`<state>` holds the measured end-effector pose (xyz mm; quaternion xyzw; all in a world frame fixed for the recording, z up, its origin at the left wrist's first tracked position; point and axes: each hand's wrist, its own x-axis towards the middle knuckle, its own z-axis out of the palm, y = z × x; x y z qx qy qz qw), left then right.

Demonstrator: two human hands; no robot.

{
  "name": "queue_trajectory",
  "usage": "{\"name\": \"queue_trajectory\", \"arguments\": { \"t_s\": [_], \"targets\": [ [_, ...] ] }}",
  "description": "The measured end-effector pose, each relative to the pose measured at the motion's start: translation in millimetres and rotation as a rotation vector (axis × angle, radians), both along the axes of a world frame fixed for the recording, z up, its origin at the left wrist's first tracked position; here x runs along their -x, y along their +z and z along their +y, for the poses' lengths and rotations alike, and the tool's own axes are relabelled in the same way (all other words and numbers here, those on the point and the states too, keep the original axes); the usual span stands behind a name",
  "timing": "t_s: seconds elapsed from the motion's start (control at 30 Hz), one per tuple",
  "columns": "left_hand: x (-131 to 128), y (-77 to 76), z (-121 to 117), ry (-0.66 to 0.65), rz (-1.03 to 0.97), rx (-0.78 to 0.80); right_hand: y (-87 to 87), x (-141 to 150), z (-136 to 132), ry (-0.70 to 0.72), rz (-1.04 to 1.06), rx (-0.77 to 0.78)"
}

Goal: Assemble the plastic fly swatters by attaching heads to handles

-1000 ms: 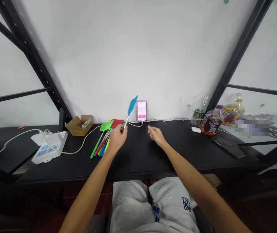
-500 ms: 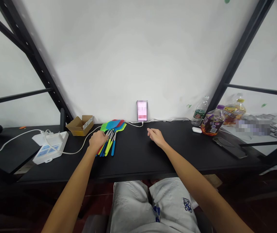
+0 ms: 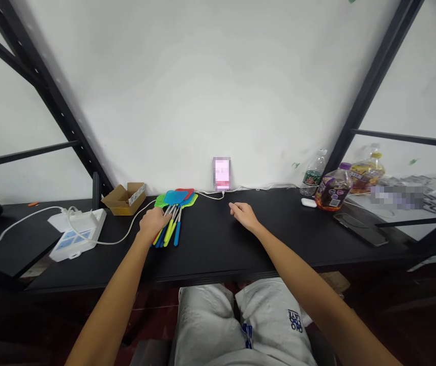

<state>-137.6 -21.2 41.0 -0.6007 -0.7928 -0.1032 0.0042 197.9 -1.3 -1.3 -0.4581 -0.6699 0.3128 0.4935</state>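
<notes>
A bunch of several small fly swatters lies on the black table, their green, blue and red heads toward the wall. Thin silver shafts lead to yellow, blue and red handles pointing at me. My left hand is closed at the left side of the bunch, its fingertips on the shafts. It covers part of them, so how many it grips is hidden. Apart from the bunch, my right hand rests over the table to the right, fingers curled in, with nothing visible in them.
A phone leans on the wall with a white cable. On the left are an open cardboard box and a white power strip. On the right stand bottles, a white case and a dark phone.
The view has shifted slightly. Both hands keep nearly the same places and poses, and the fly swatters lie as before.
</notes>
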Motion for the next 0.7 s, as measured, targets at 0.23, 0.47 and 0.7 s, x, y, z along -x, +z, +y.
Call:
{"name": "queue_trajectory", "arguments": {
  "t_s": [0.23, 0.47, 0.7],
  "targets": [
    [-0.4, 0.8, 0.1, 0.014, -0.006, 0.001, 1.1, -0.4, -1.0, -0.021, -0.032, 0.000],
    [-4.8, 3.6, -3.3, 0.021, -0.011, -0.029, -0.5, -1.5, 0.7, -0.024, -0.054, -0.019],
    [-35.7, 19.4, -22.1, -0.035, 0.062, -0.146, -3.3, -0.6, 1.9, -0.068, -0.081, -0.041]
  ]
}}
